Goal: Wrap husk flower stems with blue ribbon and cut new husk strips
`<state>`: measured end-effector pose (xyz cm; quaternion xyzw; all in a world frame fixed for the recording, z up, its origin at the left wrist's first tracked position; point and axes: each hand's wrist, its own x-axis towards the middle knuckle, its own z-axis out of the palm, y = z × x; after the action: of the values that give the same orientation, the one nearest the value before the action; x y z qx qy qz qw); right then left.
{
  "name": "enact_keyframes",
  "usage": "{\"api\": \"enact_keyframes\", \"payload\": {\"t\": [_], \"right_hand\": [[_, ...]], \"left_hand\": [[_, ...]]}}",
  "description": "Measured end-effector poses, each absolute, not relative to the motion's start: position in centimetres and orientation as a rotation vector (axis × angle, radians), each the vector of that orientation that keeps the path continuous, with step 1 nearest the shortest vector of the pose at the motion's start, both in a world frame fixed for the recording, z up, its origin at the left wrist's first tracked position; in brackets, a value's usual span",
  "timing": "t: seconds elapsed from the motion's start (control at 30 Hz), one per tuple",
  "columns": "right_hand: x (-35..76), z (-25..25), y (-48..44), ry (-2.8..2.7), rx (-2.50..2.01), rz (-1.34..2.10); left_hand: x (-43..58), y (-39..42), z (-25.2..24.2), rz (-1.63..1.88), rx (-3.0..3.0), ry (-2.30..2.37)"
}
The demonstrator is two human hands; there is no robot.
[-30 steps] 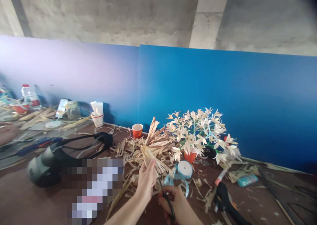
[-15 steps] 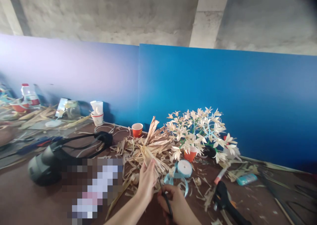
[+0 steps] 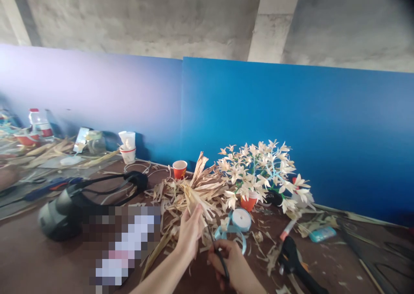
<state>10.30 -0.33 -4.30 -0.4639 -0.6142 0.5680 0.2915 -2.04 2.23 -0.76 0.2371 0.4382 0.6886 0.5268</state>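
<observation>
My left hand (image 3: 189, 231) pinches a pale strip of dried corn husk (image 3: 193, 196), its frayed end fanning out past the fingers. Black-handled scissors (image 3: 221, 263) sit in my right hand (image 3: 233, 259), with the fingers curled round the handles and the blades pointing up toward the husk beside my left fingertips. Whether the blades touch the husk, I cannot tell. Behind both hands spreads a heap of dried husk (image 3: 211, 179). A roll of light blue ribbon (image 3: 241, 219) lies just beyond my right hand, one loose end trailing.
Pale husk flowers (image 3: 255, 166) stand in an orange cup (image 3: 248, 202). At right lie a black glue gun (image 3: 293, 259) and a teal packet (image 3: 322, 234). A red paper cup (image 3: 180, 169) stands behind the heap. Black strapped headgear (image 3: 60, 216) lies left, near a pixelated patch.
Both hands have shifted very slightly; the right hand with the scissors has turned a little. The husk remains in my left hand.
</observation>
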Motion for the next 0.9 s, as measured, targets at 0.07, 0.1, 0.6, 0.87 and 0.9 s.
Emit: {"api": "enact_keyframes", "payload": {"t": [0.07, 0.1, 0.6, 0.87, 0.9], "right_hand": [[10.5, -4.1, -0.3, -1.644, -1.258, 1.527], [10.6, -3.9, -0.4, -1.646, -1.263, 1.546], [11.0, -2.0, -1.6, -1.665, -1.086, 0.551], [10.8, -1.8, -1.4, -1.623, -1.080, 0.606], [10.8, -1.8, -1.3, -1.614, -1.077, 0.611]], "left_hand": [[-2.4, 2.4, -0.9, 1.658, 0.581, 1.024], [-2.6, 2.5, -0.9, 1.663, 0.579, 1.015], [-1.3, 1.4, -1.1, 1.631, 0.811, 1.039], [-0.7, 0.7, -0.8, 1.611, 0.917, 1.029], [-0.8, 0.7, -0.8, 1.613, 0.926, 1.027]]}}
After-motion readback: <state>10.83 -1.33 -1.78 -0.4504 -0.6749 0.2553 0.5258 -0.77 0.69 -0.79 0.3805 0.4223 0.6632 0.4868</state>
